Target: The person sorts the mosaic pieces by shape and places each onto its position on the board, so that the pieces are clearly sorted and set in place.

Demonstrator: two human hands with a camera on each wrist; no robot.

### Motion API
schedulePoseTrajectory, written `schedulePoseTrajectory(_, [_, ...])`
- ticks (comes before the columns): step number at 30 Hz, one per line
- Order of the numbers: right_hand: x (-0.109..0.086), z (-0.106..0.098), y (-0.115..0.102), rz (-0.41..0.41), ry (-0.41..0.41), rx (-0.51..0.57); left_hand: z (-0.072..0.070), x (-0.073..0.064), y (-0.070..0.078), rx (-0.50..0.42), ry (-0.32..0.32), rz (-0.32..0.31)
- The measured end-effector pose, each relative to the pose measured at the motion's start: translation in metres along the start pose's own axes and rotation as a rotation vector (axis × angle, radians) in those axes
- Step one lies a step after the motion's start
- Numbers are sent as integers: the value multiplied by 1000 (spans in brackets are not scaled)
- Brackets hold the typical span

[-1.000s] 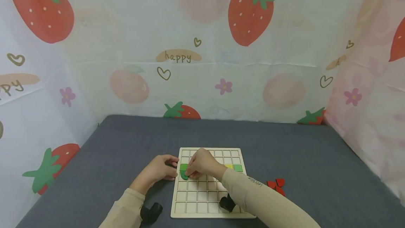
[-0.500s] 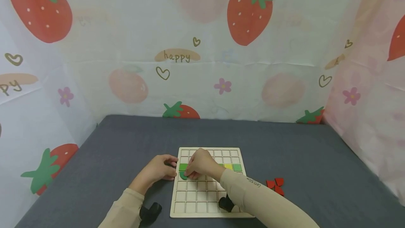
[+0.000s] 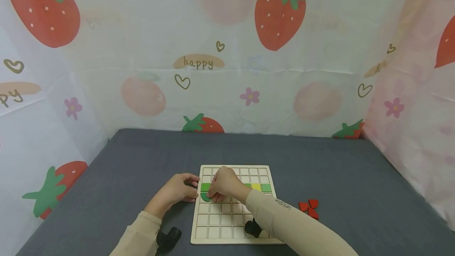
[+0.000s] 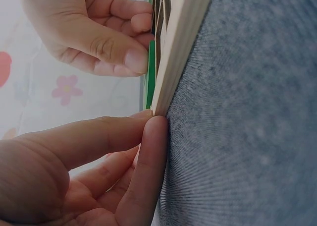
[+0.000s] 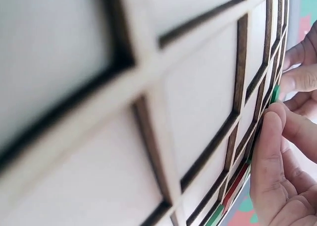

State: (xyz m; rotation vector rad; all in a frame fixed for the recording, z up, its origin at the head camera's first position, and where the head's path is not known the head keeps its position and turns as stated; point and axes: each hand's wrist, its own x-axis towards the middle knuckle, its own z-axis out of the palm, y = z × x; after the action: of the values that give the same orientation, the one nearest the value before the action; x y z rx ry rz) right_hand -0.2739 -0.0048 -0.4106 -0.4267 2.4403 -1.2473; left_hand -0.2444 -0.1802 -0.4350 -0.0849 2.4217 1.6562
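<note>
A wooden grid board (image 3: pixel 209 232) lies on the table. My right hand (image 3: pixel 225 183) reaches over its left side and pinches a green tile with a rounded corner (image 3: pixel 204 197), in the leftmost column just below a green square tile (image 3: pixel 205 187). In the left wrist view, the thumb of that hand is against the green edge (image 4: pixel 150 87). My left hand (image 3: pixel 178 189) is at the board's left edge, its fingertips resting against the wooden rim. Farther right in the square tile's row lie a yellow tile (image 3: pixel 256 187) and another green tile (image 3: pixel 266 187).
Several loose red tiles (image 3: pixel 308 208) lie on the dark tablecloth (image 3: pixel 348 192) to the right of the board. The right wrist view shows a red tile (image 5: pixel 235 188) set in the grid. A strawberry-print curtain (image 3: pixel 227 90) stands behind the table.
The rounded green tile has turned slightly under my right fingertips. Both hands have otherwise stayed nearly in place, and the head view has shifted a little.
</note>
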Motion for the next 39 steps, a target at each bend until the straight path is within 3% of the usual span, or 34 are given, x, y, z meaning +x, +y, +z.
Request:
schedulePoseTrajectory(5, [-4, -5, 2, -16, -9, 7, 1, 0, 1, 9, 11, 1])
schedulePoseTrajectory(11, [-11, -24, 12, 7, -34, 90, 3, 1, 1, 14, 33, -3])
schedulePoseTrajectory(19, [-25, -61, 31, 46, 47, 152, 5, 0, 2, 20, 28, 4])
schedulePoseTrajectory(28, [-50, -95, 47, 57, 80, 115, 3, 1, 2, 32, 25, -2])
schedulePoseTrajectory(39, [-68, -111, 66, 146, 130, 103, 2, 2, -1, 24, 22, -5])
